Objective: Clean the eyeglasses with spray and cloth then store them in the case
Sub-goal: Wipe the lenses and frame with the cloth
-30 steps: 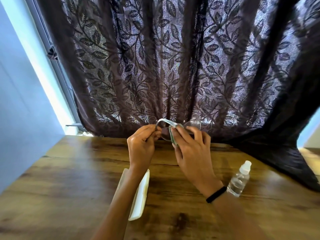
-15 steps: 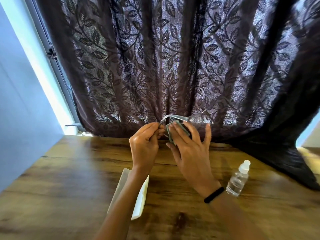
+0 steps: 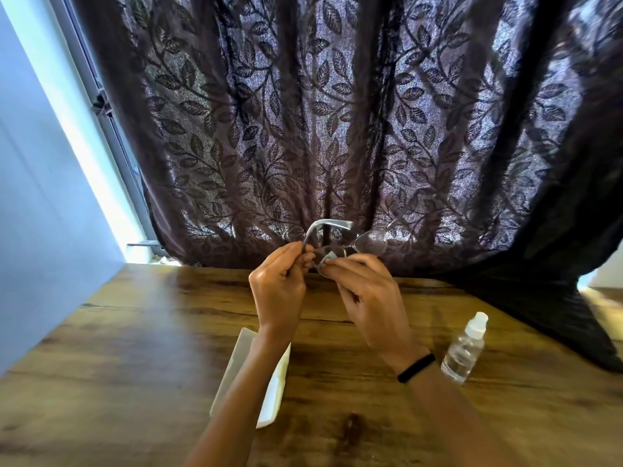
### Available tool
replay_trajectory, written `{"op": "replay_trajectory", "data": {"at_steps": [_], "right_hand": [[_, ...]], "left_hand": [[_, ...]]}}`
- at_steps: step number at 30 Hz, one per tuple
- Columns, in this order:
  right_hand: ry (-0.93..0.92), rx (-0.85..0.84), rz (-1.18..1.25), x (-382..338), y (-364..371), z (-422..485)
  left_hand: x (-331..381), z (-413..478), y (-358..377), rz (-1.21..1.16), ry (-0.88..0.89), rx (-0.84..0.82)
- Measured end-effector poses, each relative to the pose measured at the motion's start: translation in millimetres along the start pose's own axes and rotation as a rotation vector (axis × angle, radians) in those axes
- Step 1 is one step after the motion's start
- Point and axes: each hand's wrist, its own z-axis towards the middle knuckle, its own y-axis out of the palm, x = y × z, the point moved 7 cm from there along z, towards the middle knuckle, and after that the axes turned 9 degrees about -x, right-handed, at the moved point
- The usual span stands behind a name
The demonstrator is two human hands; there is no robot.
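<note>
One wooden table meets a leaf-patterned curtain.

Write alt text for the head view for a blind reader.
The left hand grips eyeglasses by the frame while the right hand pinches a cloth against a lens, above a wooden table. A white case lies below the left forearm; a spray bottle stands to the right, a dark curtain behind.
</note>
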Motion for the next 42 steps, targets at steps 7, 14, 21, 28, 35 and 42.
{"op": "replay_trajectory", "data": {"at_steps": [7, 14, 21, 28, 35, 42], "right_hand": [[0.175, 0.204, 0.044, 38, -29, -11], [0.234, 0.024, -0.062, 61, -18, 5], [0.109, -0.045, -0.035, 49, -6, 4], [0.186, 0.051, -0.163, 61, -23, 2], [0.188, 0.029, -0.114, 59, -22, 6], [0.131, 0.062, 0.101, 49, -20, 7]], "left_hand": [[-5, 3, -8, -0.008, 0.000, -0.016], [0, 4, -4, -0.067, -0.003, -0.029], [-2, 6, -10, -0.092, -0.022, -0.010], [4, 6, -12, -0.100, 0.004, -0.002], [4, 8, -10, -0.135, 0.011, -0.003], [6, 7, -8, -0.176, -0.004, 0.013]]}}
